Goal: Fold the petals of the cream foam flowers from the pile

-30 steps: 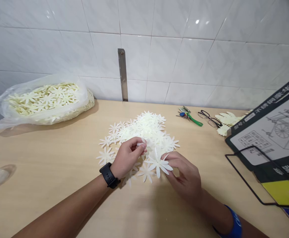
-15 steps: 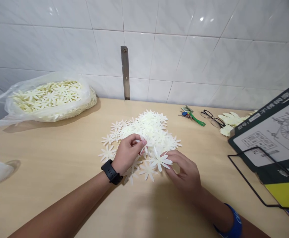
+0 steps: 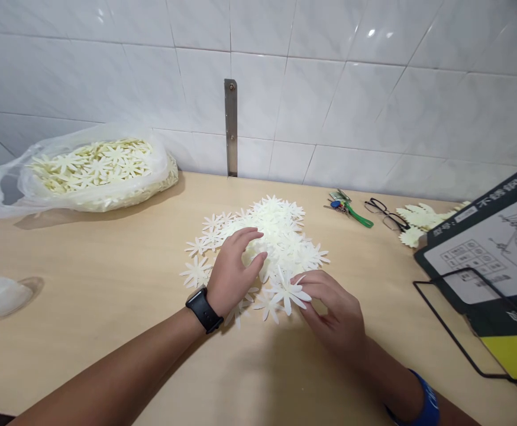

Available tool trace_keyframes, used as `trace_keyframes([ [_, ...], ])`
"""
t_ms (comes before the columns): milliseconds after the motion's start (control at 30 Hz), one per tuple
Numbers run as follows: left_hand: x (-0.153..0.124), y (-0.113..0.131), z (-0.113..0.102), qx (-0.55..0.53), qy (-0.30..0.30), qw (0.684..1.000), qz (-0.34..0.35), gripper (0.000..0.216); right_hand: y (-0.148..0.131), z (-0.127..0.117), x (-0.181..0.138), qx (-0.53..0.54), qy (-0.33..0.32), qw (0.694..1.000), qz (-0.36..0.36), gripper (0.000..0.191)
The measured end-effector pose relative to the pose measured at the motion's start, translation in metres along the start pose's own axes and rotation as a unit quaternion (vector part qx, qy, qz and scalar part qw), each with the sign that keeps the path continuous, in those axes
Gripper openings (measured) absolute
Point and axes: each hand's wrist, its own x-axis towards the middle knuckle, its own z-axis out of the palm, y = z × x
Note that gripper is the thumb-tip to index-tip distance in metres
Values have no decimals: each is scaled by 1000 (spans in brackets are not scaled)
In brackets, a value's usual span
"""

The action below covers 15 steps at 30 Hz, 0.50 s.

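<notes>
A heap of pale cream flower cut-outs (image 3: 280, 228) lies spread on the wooden table in front of me. My left hand (image 3: 236, 266), with a black watch on its wrist, hovers over the near left side of the heap. Its thumb and fingers are apart with nothing between them. Between thumb and fingertips, my right hand (image 3: 333, 307) pinches a white flower cut-out (image 3: 287, 292) at the heap's near right edge. Whether it is one layer or several stacked, I cannot tell. Loose flowers beneath my left hand are partly covered.
At the back left rests a plastic bag (image 3: 120, 198) full of similar flowers. Keys with a green strap (image 3: 358, 216) and glasses (image 3: 387, 214) lie back right, beside more cut-outs (image 3: 422, 216). A printed box (image 3: 475, 284) and black wire frame (image 3: 440, 331) stand right.
My left hand has let go of the flower it was pinching, and its fingers have spread. My right hand still holds its flower. The view has shifted slightly.
</notes>
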Motion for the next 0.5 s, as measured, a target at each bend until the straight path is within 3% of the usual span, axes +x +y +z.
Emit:
trace_keyframes([
  [67,-2,7,-2,-30,-16,999,41,19,-2,-1,0,3,-12,1000,-15,28],
  [167,-5,16,-5,-129,-140,980,55,19,-2,-1,0,8,-21,1000,-20,29],
  [233,-7,18,-5,-167,-192,964,74,16,-2,-1,0,10,-21,1000,-17,29],
  [333,-8,16,-3,-185,-191,959,95,11,-1,-1,0,4,-4,1000,-2,29],
  [500,-9,14,1,-187,-203,960,50,11,0,-2,2,-19,13,1000,12,25],
])
